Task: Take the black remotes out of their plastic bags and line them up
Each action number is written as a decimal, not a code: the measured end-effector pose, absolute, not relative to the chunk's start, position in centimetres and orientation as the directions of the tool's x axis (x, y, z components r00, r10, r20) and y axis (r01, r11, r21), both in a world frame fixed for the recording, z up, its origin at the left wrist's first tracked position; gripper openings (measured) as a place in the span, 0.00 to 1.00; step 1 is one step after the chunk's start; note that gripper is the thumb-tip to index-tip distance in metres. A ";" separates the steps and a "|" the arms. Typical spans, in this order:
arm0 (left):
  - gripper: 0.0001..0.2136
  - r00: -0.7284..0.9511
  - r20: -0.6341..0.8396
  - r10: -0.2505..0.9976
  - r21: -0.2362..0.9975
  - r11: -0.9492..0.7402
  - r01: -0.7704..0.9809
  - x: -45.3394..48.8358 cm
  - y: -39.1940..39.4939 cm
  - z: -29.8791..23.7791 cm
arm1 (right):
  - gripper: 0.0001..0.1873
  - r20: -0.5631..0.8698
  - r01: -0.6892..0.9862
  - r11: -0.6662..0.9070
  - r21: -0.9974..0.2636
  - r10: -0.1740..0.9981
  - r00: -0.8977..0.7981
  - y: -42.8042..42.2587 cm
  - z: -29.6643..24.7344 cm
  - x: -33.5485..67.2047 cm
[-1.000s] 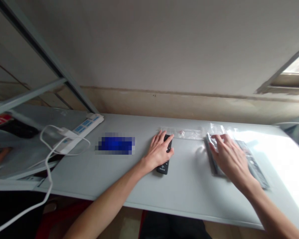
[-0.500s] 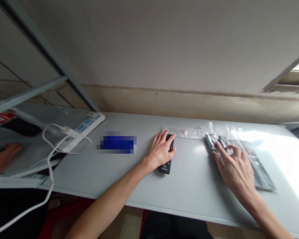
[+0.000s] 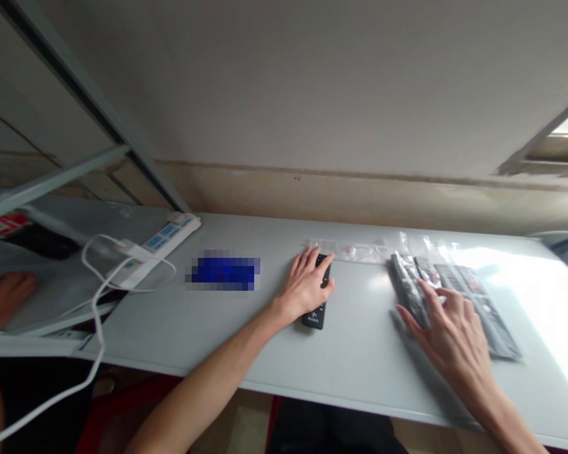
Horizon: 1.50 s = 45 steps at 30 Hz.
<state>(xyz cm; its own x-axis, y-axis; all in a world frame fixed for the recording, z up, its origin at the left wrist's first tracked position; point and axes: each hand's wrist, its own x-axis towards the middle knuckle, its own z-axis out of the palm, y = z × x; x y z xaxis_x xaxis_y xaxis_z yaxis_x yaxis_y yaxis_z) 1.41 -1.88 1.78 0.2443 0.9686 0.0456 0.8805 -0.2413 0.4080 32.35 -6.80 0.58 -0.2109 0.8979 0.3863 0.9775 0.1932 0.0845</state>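
Observation:
My left hand (image 3: 305,287) lies over the upper half of a black remote control (image 3: 313,318) and grips it on the table. My right hand (image 3: 452,334) rests with spread fingers on several long dark items in clear plastic bags (image 3: 459,290), holding none of them up. A flat strip of clear plastic (image 3: 350,251) lies beyond the remote. The lower part of the bagged items is partly hidden by my right hand.
A white power strip (image 3: 163,243) with a white cable (image 3: 94,315) sits left of a blurred blue object (image 3: 223,273). Another person's hand (image 3: 4,299) shows at far left on a lower surface. A metal shelf frame (image 3: 76,88) slants overhead; the wall backs the white table (image 3: 360,366).
My right hand has slid back toward me and slightly right across the bagged items, uncovering more of them. My left hand stays on the remote. The other person's hand has shifted a little left.

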 end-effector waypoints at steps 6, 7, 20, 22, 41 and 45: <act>0.31 0.259 0.025 0.966 0.408 -0.246 0.879 1.3 -1.8 1.7 | 0.31 0.343 0.983 0.158 0.091 0.922 -0.180 -7.3 0.5 31.1; 0.31 0.260 0.022 0.965 0.410 -0.246 0.878 1.3 -1.7 1.7 | 0.31 0.334 0.985 0.141 0.100 0.928 -0.167 -7.1 0.6 31.0; 0.30 0.256 0.024 0.966 0.418 -0.242 0.876 1.2 -1.8 1.8 | 0.38 0.229 0.999 -0.028 -0.043 0.973 0.037 -5.8 4.0 30.5; 0.31 0.252 0.032 0.967 0.439 -0.241 0.865 1.2 -1.8 1.8 | 0.41 0.300 0.993 -0.041 -0.108 0.951 0.072 -5.5 5.0 30.7; 0.24 -0.038 0.018 0.999 0.945 -0.030 -0.326 0.8 -0.1 3.1 | 0.40 0.004 -0.008 0.002 -1.000 0.953 -0.302 0.6 2.3 26.5; 0.23 -0.072 0.049 0.996 0.929 -0.072 -0.364 0.7 0.0 3.3 | 0.18 -0.144 -0.293 -0.196 -0.936 0.972 -0.188 0.9 1.4 26.5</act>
<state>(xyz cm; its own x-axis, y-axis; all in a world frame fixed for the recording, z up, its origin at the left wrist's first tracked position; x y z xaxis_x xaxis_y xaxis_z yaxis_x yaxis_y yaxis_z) 0.74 -0.03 3.26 -0.0723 0.9962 0.0494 -0.3638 -0.0725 0.9286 26.49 0.94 1.37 -0.1876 0.9716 -0.1444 -0.2934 -0.1958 -0.9357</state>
